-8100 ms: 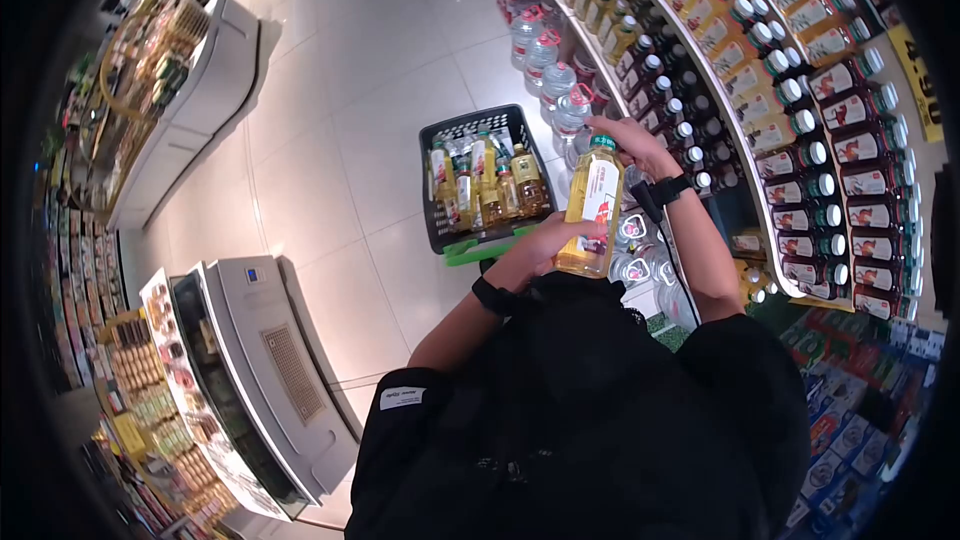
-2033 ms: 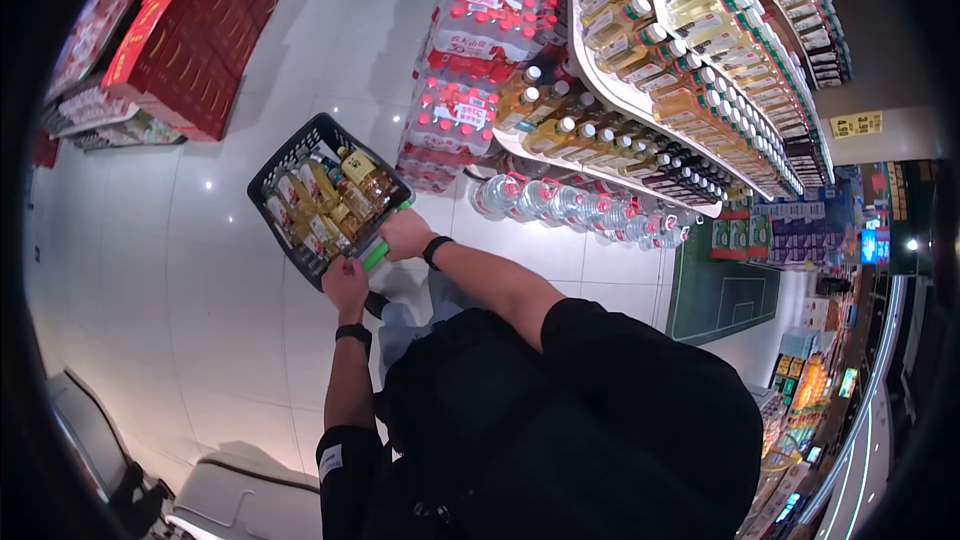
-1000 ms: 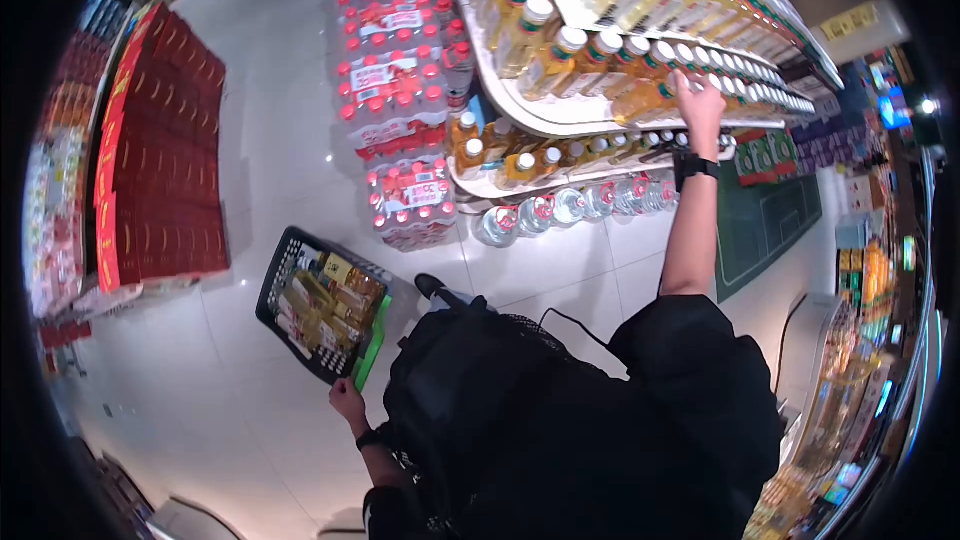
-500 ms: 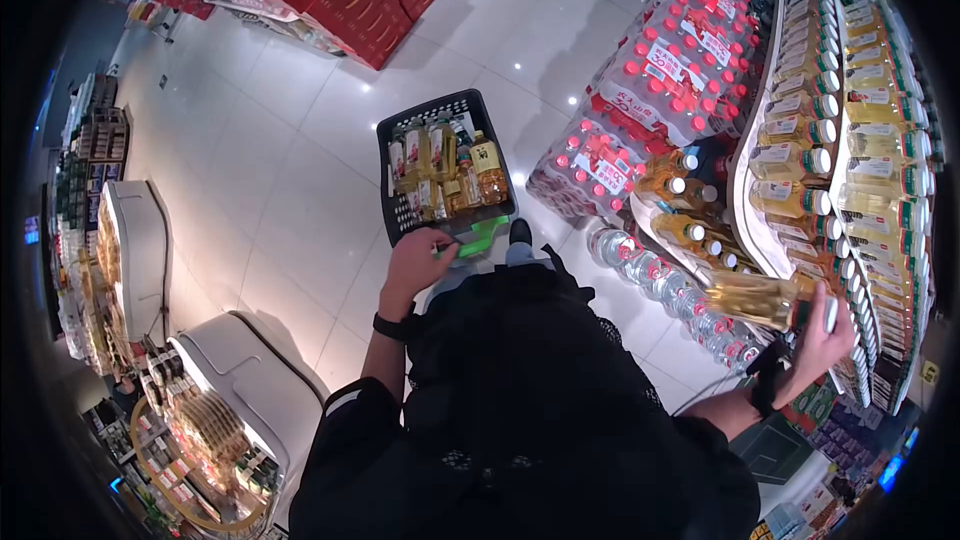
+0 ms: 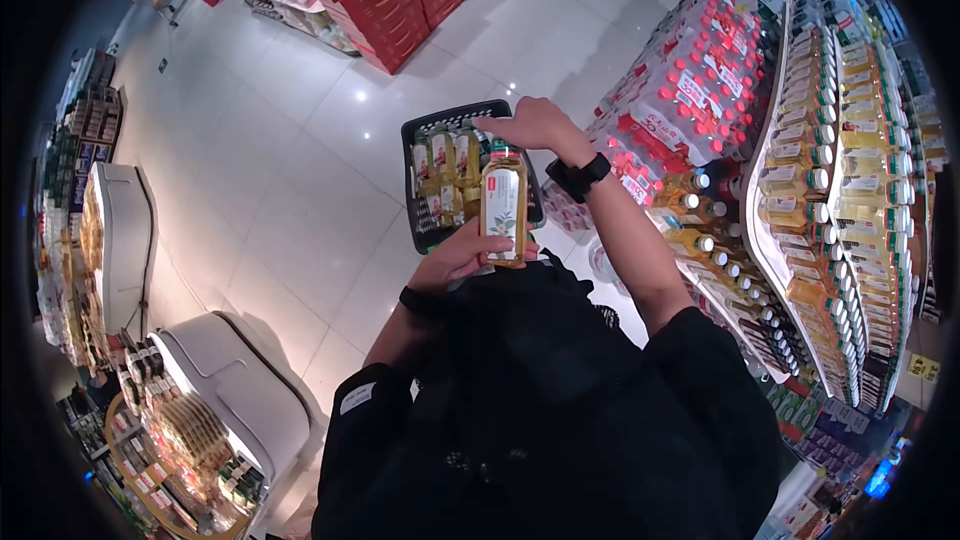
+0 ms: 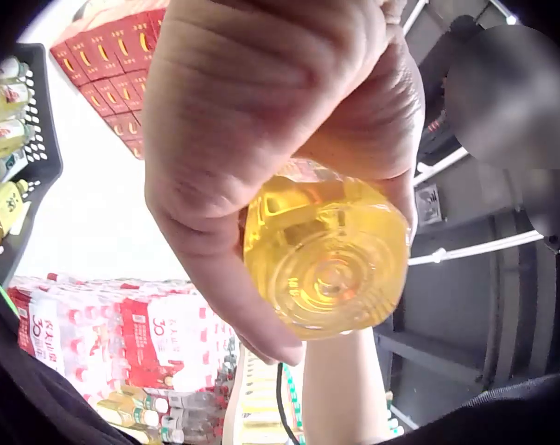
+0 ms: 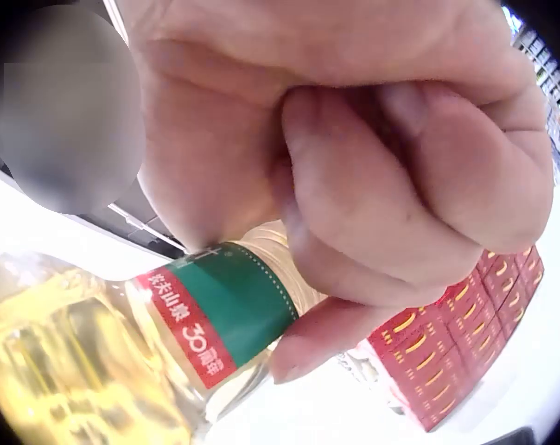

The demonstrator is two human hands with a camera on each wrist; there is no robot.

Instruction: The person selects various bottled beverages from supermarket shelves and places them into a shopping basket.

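Holding the bottle (image 5: pixel 503 202) upright before the chest, just over the near end of the basket (image 5: pixel 445 119): the left hand (image 5: pixel 462 256) clasps its base, and the right hand (image 5: pixel 535 123) closes its grip round the capped neck. Risk: the smooth base may slip from the left fingers, so the bottle would strike the other bottles (image 5: pixel 441 166) in the basket.

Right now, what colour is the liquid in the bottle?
Golden yellow; the bottle shows best in the left wrist view.
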